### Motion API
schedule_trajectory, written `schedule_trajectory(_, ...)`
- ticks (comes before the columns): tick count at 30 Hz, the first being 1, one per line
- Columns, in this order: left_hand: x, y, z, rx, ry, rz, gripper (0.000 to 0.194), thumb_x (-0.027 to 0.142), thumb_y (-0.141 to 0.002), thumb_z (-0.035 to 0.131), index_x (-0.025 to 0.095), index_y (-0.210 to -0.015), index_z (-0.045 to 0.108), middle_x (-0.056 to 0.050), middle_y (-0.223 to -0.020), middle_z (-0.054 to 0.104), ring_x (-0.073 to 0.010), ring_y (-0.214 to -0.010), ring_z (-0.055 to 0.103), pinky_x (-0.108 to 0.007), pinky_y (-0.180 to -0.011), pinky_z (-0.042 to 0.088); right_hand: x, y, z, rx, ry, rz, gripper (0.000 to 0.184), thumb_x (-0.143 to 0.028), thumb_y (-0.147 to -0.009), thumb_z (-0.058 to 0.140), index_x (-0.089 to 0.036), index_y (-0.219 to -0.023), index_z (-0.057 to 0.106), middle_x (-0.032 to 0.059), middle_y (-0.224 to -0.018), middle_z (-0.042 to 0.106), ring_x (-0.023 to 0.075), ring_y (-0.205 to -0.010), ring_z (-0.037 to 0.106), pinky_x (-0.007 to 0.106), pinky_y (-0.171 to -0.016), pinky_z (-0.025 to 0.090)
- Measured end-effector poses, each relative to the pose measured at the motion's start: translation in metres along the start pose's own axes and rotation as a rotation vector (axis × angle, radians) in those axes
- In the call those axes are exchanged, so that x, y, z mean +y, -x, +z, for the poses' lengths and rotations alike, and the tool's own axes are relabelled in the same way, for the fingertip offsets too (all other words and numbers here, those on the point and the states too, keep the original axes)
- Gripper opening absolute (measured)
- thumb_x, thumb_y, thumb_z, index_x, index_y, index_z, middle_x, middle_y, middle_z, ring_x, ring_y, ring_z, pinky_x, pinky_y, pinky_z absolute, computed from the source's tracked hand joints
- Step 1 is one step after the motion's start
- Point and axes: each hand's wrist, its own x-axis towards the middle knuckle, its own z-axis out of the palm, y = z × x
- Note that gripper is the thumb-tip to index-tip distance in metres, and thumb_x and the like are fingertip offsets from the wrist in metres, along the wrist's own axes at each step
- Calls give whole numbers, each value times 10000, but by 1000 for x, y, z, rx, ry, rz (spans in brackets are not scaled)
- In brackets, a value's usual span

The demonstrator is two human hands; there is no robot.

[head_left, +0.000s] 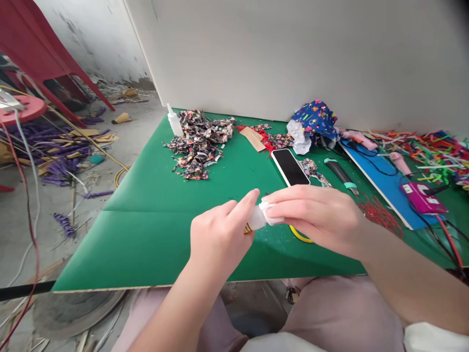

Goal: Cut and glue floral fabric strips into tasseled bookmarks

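Note:
Over the green table's near half, my left hand (222,232) is wrapped round a small white bottle (258,220) with a yellow and black label, mostly hidden by the fingers. My right hand (320,215) has its fingers closed on the bottle's white cap (270,214), at the end pointing right. The bottle lies tilted between both hands. Just beyond the right hand is a white-edged phone (290,167) with a dark screen. A yellow curved piece (301,235) shows partly under the right hand.
A pile of dark patterned fabric scraps (201,142) and a white nozzle bottle (175,122) stand at the back left. To the right are a utility knife (340,175), a blue board (381,178), a magenta device (423,198) with cables and colourful strips (432,156).

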Motion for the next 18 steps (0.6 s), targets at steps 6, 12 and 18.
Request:
schedule_trajectory(6,-2,-7,1,-575,589,-255,121,125,-688,488,194,-704,587,62,-563,559,-75,-489,444,-176,-460,306,16,0,5,-90,-10,-36,223,-132,-852,544,-145,-1070,592,60,-1063,655,110,-1010,594,212,-886,473)
schedule_trajectory(12,2,-4,14,-463,184,-299,254,219,-730,536,259,-947,663,10,-679,670,-146,-563,557,-238,-500,270,25,-1,14,-196,-48,221,212,-256,-855,559,-158,-1037,608,28,-927,668,105,-805,598,209,-711,461)
schedule_trajectory(18,2,-2,23,-404,-103,-259,323,259,-779,501,290,-1073,633,-28,-754,706,-207,-632,625,-272,-499,223,22,-8,16,-302,-38,545,171,-311,-860,546,-202,-981,596,-18,-865,668,98,-746,599,198,-634,414)
